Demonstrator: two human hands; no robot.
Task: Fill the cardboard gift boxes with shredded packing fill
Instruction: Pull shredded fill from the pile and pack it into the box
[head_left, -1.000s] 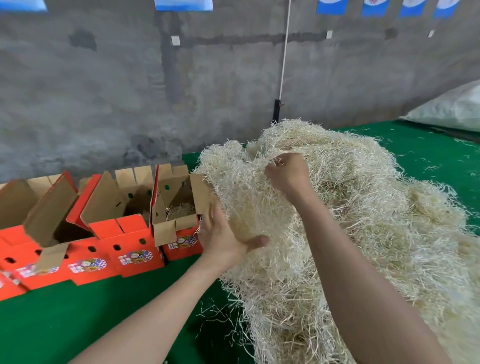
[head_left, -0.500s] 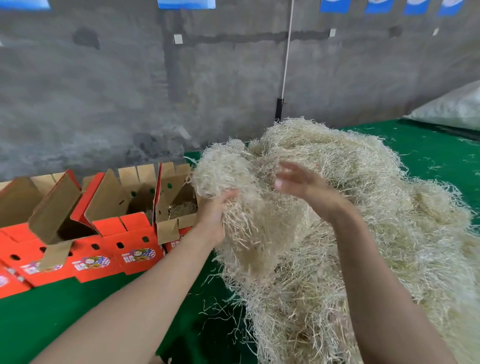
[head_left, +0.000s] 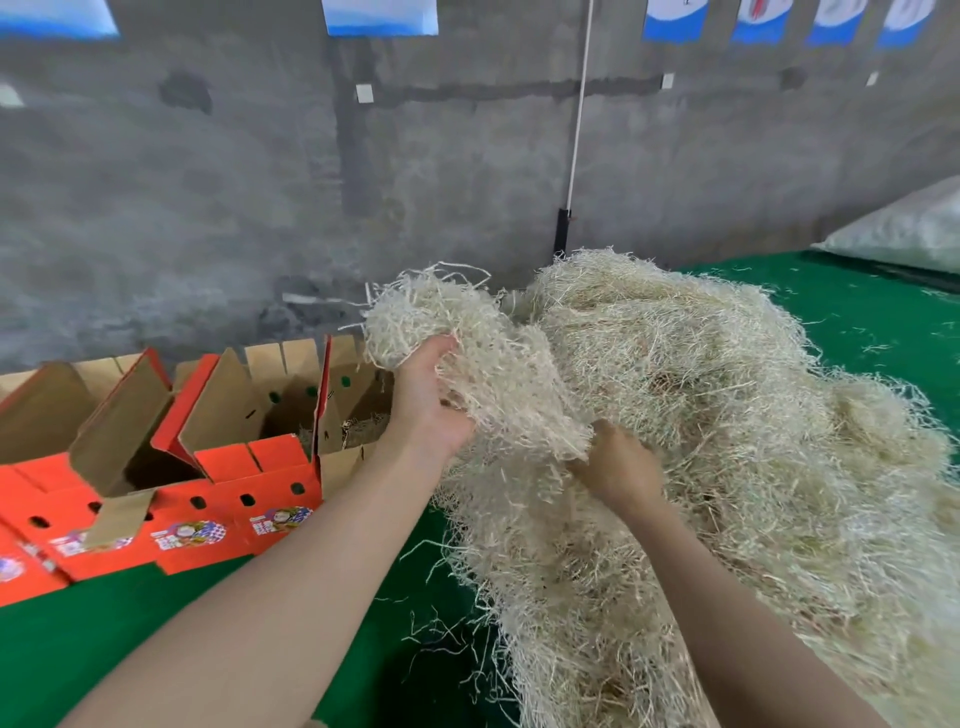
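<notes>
Standing in a row on the green table (head_left: 156, 649), the boxes (head_left: 208, 467) occupied the left of the view: red outside, brown inside, flaps raised. The last box (head_left: 353, 405), at the row's right end, held a thin layer of fill at its bottom. The interiors of the others were too dark to assess.

The left hand (head_left: 426, 410), palm up, gripped a clump (head_left: 467, 353) of fill, fingers curled into the strands. The clump was raised just right of the last box and above its rim, and its lower edge trailed down toward the pile.

The right hand (head_left: 618, 467) sat lower, back toward the camera. Its fingers curled into the clump's lower edge, with the fingertips buried in strands.

The pile (head_left: 727, 441) of fill covered the table's right half, with loose strands scattered around it. Behind it a white cord (head_left: 579, 130) hung down the grey wall (head_left: 208, 208). A white sack (head_left: 909, 234) lay at the far right edge.
</notes>
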